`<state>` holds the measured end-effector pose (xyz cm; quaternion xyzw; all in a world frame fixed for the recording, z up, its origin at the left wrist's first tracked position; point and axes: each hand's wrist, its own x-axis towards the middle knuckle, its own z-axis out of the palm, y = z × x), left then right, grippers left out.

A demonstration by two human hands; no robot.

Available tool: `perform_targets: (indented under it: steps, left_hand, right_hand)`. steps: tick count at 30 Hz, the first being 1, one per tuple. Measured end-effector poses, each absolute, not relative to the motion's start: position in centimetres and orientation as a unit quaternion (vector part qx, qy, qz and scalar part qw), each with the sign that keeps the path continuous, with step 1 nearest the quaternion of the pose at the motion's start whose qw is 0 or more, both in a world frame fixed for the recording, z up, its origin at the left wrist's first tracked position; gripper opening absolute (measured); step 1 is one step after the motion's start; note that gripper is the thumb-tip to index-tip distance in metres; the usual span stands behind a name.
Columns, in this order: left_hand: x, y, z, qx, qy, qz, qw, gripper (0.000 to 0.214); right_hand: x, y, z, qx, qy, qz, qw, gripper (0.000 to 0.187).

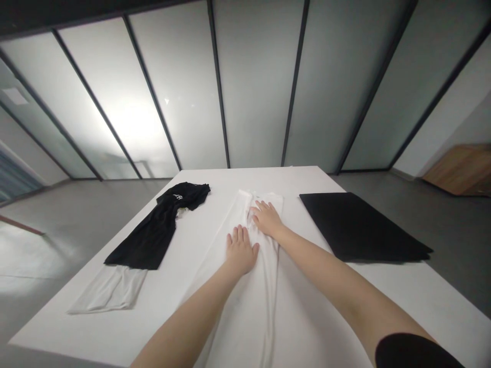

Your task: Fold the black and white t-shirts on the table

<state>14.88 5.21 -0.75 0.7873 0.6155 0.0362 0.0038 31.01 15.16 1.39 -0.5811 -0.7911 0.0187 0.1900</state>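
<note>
A white garment lies lengthwise down the middle of the table, with creases along its right side. Its exact kind is hard to tell against the white surface. My left hand rests flat on it, fingers stretched out and pointing away from me. Slightly farther off and to the right, my right hand also presses on the fabric near its far end, with fingers spread. Neither hand grips anything. The near part of the garment runs out of view between my forearms.
On the left of the white table lies a black T-shirt with white print, partly over a folded white cloth. A flat black board sits at the right edge. Frosted glass panels stand behind.
</note>
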Motion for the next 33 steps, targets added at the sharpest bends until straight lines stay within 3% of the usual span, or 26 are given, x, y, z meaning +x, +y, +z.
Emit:
perform_targets:
  steps: [15,23,29,33]
  left_hand:
    - [18.8,13.6,-0.7,0.709,0.700,0.087,0.011,0.079]
    - [18.7,17.4,-0.4,0.681,0.715,0.155,0.027,0.076]
    - [17.8,19.2,-0.8,0.660,0.679,0.308,0.087,0.067]
    - [16.2,19.1,-0.4,0.678,0.612,0.382,0.139,0.053]
  right_hand:
    - [34.1,8.6,-1.6,-0.574,-0.729,0.072,0.367,0.039]
    - [33.3,6.6,-0.9,-0.552,-0.801,0.079,0.220,0.043]
    - [32.2,5.5,-0.7,-0.514,-0.847,0.088,0.101,0.063]
    - [32.6,5.8,-0.6,-0.533,-0.837,0.106,0.065,0.072]
